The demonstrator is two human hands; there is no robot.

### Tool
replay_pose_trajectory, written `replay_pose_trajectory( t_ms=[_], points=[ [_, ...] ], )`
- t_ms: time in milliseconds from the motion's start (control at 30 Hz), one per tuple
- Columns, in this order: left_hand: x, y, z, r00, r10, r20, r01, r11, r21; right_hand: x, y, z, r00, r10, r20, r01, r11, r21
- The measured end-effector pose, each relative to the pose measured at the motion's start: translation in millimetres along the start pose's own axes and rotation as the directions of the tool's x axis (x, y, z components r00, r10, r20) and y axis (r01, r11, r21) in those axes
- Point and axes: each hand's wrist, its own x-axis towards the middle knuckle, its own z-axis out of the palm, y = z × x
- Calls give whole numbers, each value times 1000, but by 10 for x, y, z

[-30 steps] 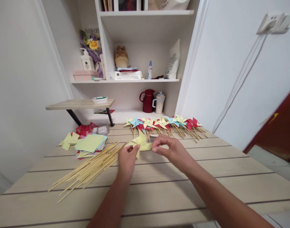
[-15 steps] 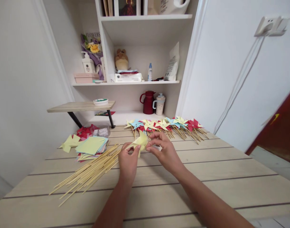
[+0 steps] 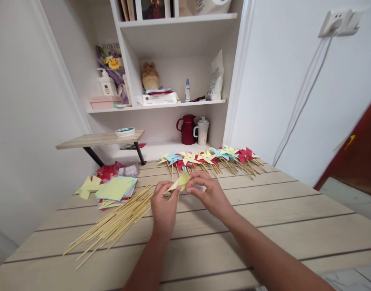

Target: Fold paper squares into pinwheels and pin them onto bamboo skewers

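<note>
A pale yellow paper pinwheel [image 3: 181, 182] is held above the table, its blades partly folded inward. My left hand [image 3: 165, 204] pinches it from the left between thumb and fingers. On its right side, my right hand [image 3: 205, 190] has thumb and fingertips closed on the paper's edge; the exact contact point is partly hidden. Left of my hands lies a loose bundle of thin wooden sticks [image 3: 115, 222]. Behind it sits a stack of coloured paper squares [image 3: 117, 189], with a yellow paper pinwheel [image 3: 87, 187] beside it.
Finished pinwheels on sticks [image 3: 206, 157] lie in a row along the table's back. Red paper pieces [image 3: 108, 171] and a clear plastic box [image 3: 130, 169] sit near a small raised stand [image 3: 100, 139]. A red jug [image 3: 188, 130] and a cup [image 3: 202, 132] stand on the shelf behind.
My right hand's fingers have come in closer to the yellow paper, and its blades look more gathered. The camera view has tilted and shifted slightly.
</note>
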Motion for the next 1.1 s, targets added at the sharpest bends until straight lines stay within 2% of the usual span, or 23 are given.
replay_pose_trajectory(
  t_ms=[233, 467, 1100],
  points=[
    [-9, 10, 9, 998, -59, 19, 60, 998, -24, -9, -9, 1, 1000, -20, -20, 20, 1000, -6],
    [-25, -18, 21, 993, -81, 86, 89, 991, -99, -11, -2, 11, 998, -42, -41, 40, 998, -50],
    [-18, 35, 12, 997, -13, 75, 18, 998, -63, -15, 16, 2, 999, -19, -47, 17, 999, -39]
  ],
)
